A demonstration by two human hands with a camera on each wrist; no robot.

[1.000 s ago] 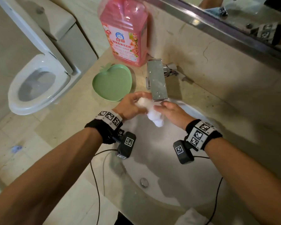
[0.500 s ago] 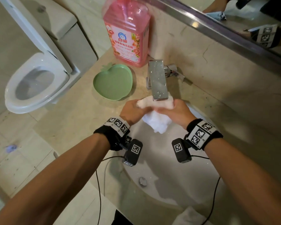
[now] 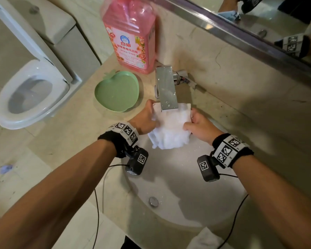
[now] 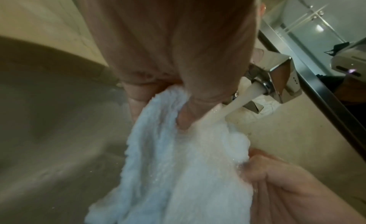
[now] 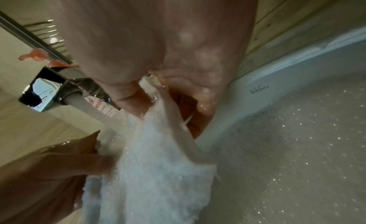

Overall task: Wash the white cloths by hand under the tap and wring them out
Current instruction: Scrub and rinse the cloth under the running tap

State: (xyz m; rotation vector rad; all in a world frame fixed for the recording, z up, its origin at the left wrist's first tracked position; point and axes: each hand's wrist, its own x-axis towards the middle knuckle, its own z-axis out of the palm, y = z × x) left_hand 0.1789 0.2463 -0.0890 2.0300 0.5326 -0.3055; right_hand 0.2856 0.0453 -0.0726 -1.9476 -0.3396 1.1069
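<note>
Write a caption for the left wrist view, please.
Both hands, left hand and right hand, hold a white cloth under the running tap.

A beige stone counter carries a pink detergent bottle at its back edge, a green apple-shaped dish just in front of it, a chrome tap and a sunken white basin.
</note>
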